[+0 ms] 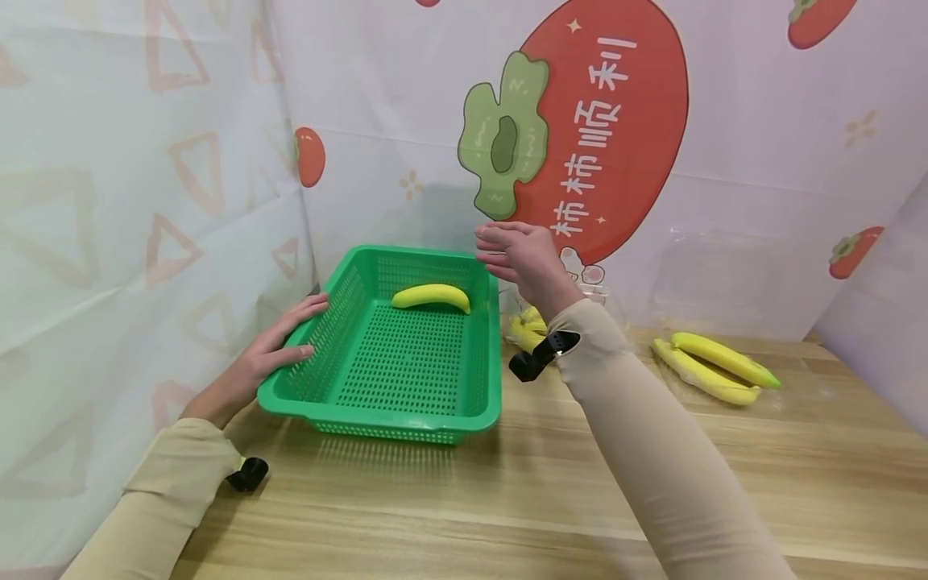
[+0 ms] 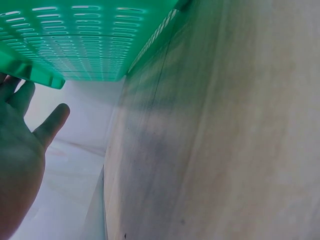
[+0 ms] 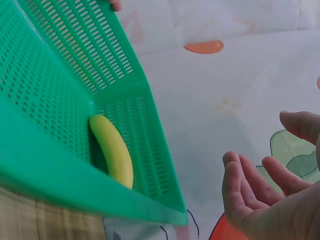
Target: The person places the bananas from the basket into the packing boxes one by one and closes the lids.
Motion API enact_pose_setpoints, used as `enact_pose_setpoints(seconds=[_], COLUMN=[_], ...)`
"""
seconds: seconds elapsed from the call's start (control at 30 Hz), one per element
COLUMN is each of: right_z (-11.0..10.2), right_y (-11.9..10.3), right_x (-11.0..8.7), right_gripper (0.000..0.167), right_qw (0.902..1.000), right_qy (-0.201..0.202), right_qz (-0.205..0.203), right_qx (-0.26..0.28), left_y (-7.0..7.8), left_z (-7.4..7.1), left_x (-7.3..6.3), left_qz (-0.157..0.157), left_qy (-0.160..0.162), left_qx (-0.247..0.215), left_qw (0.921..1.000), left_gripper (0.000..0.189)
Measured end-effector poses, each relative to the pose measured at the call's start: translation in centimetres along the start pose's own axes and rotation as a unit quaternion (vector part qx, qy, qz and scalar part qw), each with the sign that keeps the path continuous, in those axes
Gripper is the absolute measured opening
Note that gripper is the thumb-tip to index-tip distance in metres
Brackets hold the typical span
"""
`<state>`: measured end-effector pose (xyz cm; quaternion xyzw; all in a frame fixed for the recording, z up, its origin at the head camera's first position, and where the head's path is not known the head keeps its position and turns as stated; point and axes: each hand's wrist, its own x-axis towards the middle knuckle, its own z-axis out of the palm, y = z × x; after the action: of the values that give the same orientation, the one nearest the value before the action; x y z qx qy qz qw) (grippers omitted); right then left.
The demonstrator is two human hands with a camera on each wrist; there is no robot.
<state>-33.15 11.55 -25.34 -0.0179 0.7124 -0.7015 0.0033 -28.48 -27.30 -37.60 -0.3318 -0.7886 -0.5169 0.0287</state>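
Observation:
A green plastic basket [image 1: 384,420] with perforated walls stands on the table, and one yellow banana [image 1: 431,296] lies in it along the back wall. My left hand [image 1: 279,338] rests on the basket's left rim, its fingers fairly straight. Over the basket's back right corner hovers my right hand [image 1: 525,262], holding nothing. In the right wrist view its fingers [image 3: 245,192] are loosely bent, with the thumb apart, beside the basket wall. Two more bananas [image 1: 714,369] lie side by side on the right. Yellow fruit [image 1: 528,326] behind my right wrist is partly hidden.
Clear plastic packaging [image 1: 714,274] stands against the back cloth, behind the two bananas. A printed cloth [image 1: 391,129] closes off the back and left sides. The wooden table [image 1: 435,515] extends in front of the basket and to the right.

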Motion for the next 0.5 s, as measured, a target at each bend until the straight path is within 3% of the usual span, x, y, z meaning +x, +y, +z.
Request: enact_pose_setpoints(seconds=[0.5], right_z=[4.4], right_y=[0.5], right_x=[0.9], right_gripper=[0.039], right_qw=[0.9997], right_qy=[-0.007], right_qz=[0.002], right_qx=[0.023], left_y=[0.0], left_z=[0.0], left_x=[0.0], left_qz=[0.012], left_qy=[0.002], left_qx=[-0.001], left_qw=[0.9999], left_gripper=[0.060])
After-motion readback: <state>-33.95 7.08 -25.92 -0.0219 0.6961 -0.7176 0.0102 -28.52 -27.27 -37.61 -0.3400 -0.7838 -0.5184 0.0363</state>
